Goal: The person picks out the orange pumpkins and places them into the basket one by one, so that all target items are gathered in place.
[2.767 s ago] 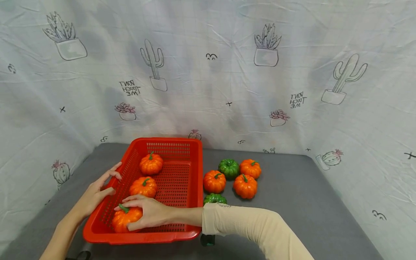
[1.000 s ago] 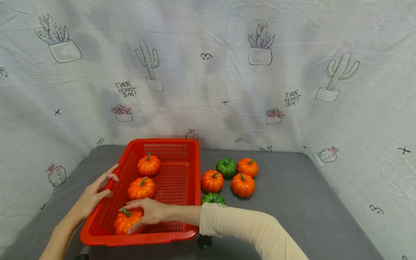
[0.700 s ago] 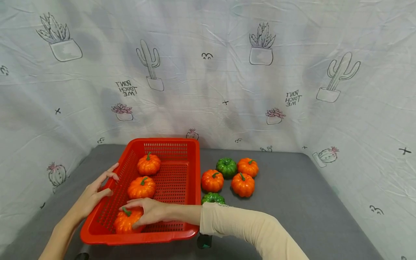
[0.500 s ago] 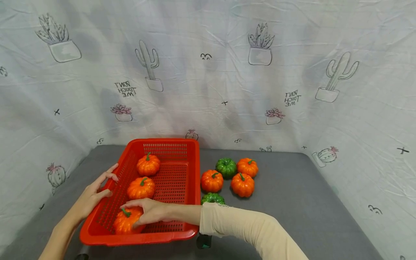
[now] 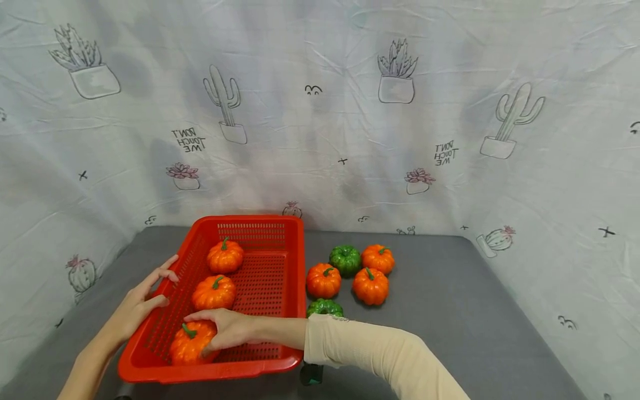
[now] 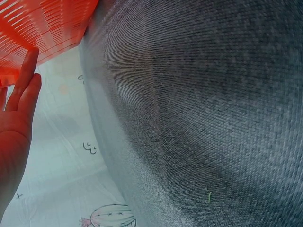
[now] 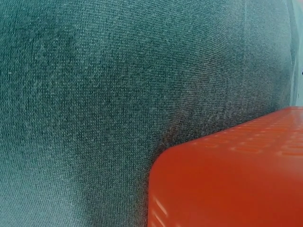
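Observation:
In the head view, a red plastic basket (image 5: pixel 295 278) with slotted walls holds three orange pumpkins in a line along its left side. My right hand (image 5: pixel 227 328) reaches over the basket's right wall and grips the nearest pumpkin (image 5: pixel 188 343), thumb at its near side and a finger by the green stem. Behind it sit a middle pumpkin (image 5: pixel 212 293) and a far pumpkin (image 5: pixel 225 256). My left hand (image 5: pixel 137 308) holds the left rim, thumb and a finger over it; other fingers (image 6: pixel 29 90) lie along the outer wall in the left wrist view.
Right of the basket on the grey cloth (image 5: pixel 450 311) are a green pumpkin (image 5: pixel 345 261), three orange pumpkins (image 5: pixel 370 286), and another green one (image 5: pixel 325 307) partly behind my right sleeve (image 5: pixel 370 344). A printed white curtain (image 5: pixel 320 122) stands at the back and sides.
The head view has shifted slightly, so everything sits a little further left. My right fingers have drawn back toward the pumpkin's right side, showing more of its top. The left hand keeps its place.

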### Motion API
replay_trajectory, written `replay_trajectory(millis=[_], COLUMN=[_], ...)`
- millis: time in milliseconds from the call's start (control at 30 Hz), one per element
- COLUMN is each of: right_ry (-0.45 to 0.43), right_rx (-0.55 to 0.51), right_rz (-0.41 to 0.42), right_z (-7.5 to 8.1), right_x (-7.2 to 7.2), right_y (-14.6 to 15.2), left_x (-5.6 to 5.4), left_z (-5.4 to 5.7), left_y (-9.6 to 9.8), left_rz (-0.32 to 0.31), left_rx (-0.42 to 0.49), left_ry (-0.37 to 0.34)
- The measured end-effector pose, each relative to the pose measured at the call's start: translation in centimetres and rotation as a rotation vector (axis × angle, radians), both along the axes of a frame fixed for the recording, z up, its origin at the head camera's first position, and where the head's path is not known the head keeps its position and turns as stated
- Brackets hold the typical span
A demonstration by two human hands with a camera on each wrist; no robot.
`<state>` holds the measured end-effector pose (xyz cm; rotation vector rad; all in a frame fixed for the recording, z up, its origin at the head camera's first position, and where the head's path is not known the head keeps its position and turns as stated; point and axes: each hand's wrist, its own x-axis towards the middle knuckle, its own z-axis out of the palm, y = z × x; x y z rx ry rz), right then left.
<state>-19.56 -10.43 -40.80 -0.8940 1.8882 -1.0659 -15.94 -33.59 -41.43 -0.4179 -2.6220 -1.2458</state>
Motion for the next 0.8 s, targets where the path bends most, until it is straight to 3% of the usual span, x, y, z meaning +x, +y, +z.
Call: replay_trajectory(millis=[233,500,800], right_ry=[0.06,-0.038,-0.035], right_rx=[0.001,-0.007,-0.01], right_rz=[0.022,0.0,-0.043], right_z=[-0.05,-0.13,0.04], right_x=[-0.15,-0.03,0.07], right_y=[-0.12,-0.37,-0.16], left_x=[-0.12,0.05,-0.16], left_z=[0.04,0.04,0.09], left_y=[-0.17,-0.41,-0.25], left_rz=[0.019,0.019,0.005], left_rx=[-0.02,-0.019,0.003], left_ry=[-0.026,-0.03,-0.035])
